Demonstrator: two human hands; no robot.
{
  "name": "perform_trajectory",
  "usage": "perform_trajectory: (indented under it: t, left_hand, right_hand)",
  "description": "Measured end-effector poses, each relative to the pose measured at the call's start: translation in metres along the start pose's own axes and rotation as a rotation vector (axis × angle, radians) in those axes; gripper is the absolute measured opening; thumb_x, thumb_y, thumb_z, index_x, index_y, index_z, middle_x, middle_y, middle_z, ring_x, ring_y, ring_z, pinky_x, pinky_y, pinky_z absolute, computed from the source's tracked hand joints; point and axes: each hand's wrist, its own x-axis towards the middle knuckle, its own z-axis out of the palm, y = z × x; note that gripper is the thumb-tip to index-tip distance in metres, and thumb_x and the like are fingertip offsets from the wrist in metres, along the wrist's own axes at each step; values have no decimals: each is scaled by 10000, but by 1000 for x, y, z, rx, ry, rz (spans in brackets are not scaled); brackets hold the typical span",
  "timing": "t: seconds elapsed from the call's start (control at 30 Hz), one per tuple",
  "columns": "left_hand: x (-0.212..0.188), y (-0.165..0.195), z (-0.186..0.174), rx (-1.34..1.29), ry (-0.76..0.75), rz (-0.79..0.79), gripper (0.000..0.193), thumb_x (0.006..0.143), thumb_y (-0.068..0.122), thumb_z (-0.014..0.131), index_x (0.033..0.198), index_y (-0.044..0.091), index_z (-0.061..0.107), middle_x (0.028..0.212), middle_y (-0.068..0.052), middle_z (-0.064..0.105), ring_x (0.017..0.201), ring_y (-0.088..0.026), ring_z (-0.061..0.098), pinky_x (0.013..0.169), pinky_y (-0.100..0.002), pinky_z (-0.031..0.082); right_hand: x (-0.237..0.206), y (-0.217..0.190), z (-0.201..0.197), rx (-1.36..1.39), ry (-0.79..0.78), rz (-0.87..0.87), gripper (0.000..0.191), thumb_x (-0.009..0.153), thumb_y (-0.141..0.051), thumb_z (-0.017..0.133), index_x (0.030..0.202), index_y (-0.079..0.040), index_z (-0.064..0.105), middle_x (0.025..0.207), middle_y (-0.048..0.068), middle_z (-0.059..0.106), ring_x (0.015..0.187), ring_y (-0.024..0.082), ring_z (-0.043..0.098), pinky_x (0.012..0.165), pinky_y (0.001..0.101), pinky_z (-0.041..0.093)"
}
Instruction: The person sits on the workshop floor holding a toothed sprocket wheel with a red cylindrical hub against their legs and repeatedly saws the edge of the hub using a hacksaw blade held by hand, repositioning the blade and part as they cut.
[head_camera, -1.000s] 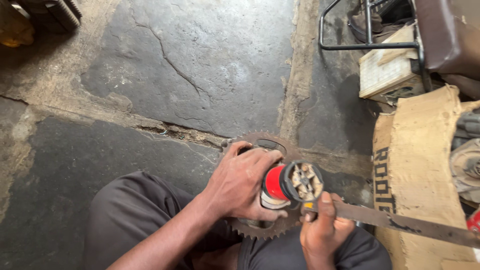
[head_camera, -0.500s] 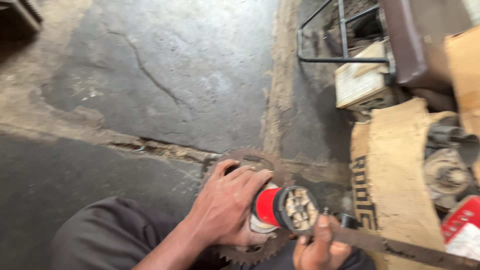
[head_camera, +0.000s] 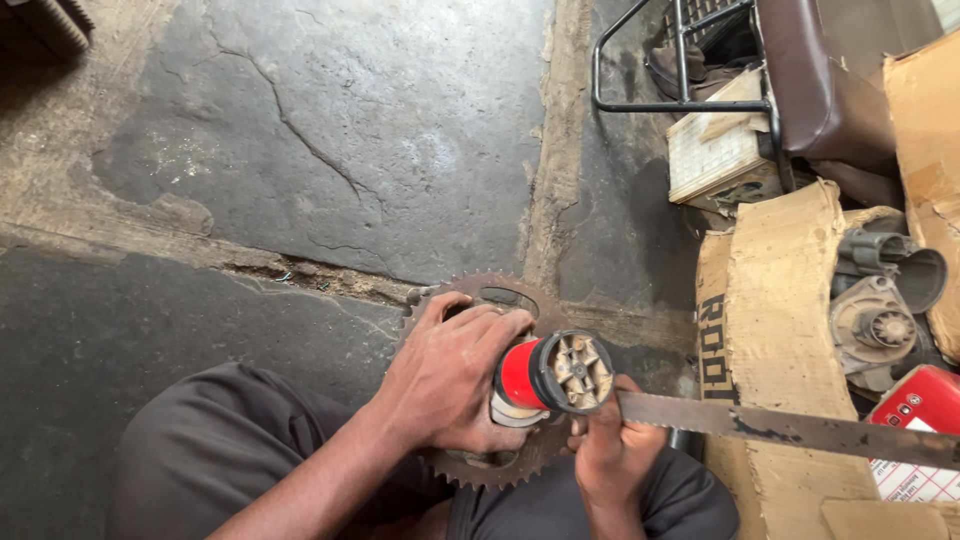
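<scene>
My left hand (head_camera: 450, 380) grips a short red cylinder with a black end cap (head_camera: 555, 373), its metal core facing up, and presses it onto a rusty toothed sprocket (head_camera: 500, 300) that rests on my lap. My right hand (head_camera: 605, 445) is closed around the near end of a long flat rusty saw blade (head_camera: 790, 428). The blade runs off to the right and its near end sits beside the cylinder's cap.
Cracked dark stone floor (head_camera: 330, 150) lies ahead. At right stands a torn cardboard box (head_camera: 775, 330) holding metal motor parts (head_camera: 880, 320) and a red container (head_camera: 915, 410). Behind it are a black metal chair frame (head_camera: 680, 70) and a small white box (head_camera: 715, 160).
The view has swung left and down a little. My hands, the cylinder and the blade keep the same hold and sit slightly lower in view.
</scene>
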Motion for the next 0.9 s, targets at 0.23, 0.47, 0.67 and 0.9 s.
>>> perform_trajectory:
  t: [0.23, 0.47, 0.67, 0.9]
  left_hand:
    - [-2, -1, 2, 2, -48, -40, 989, 525, 542, 861, 1311, 36, 535, 1114, -141, 695, 1134, -320, 659, 1084, -543, 353]
    - [-4, -2, 2, -5, -62, -51, 993, 539, 568, 842, 1321, 37, 539, 1114, -149, 704, 1152, -325, 655, 1088, -556, 349]
    - [-4, -3, 1, -1, -58, -40, 983, 530, 548, 840, 1321, 47, 542, 1131, -138, 708, 1177, -320, 655, 1085, -546, 359]
    - [-2, -3, 1, -2, -45, -32, 980, 519, 533, 856, 1312, 48, 546, 1163, -140, 705, 1171, -312, 654, 1077, -540, 360]
  right_hand:
    - [-19, -7, 14, -171, -50, 2, 191, 968, -160, 645, 925, 25, 635, 637, -10, 587, 522, 71, 538, 468, 243, 389]
    - [-24, -15, 27, -170, -11, -84, 148, 971, -114, 600, 971, 17, 668, 727, -12, 617, 592, 72, 542, 494, 254, 385]
    - [-16, -19, 29, -378, -7, -198, 292, 1034, -237, 554, 958, 16, 680, 665, -28, 597, 562, 62, 549, 506, 265, 411]
    - [-18, -16, 35, -358, 74, -201, 318, 1040, -236, 525, 1058, 45, 672, 719, 18, 610, 591, 93, 559, 520, 283, 415]
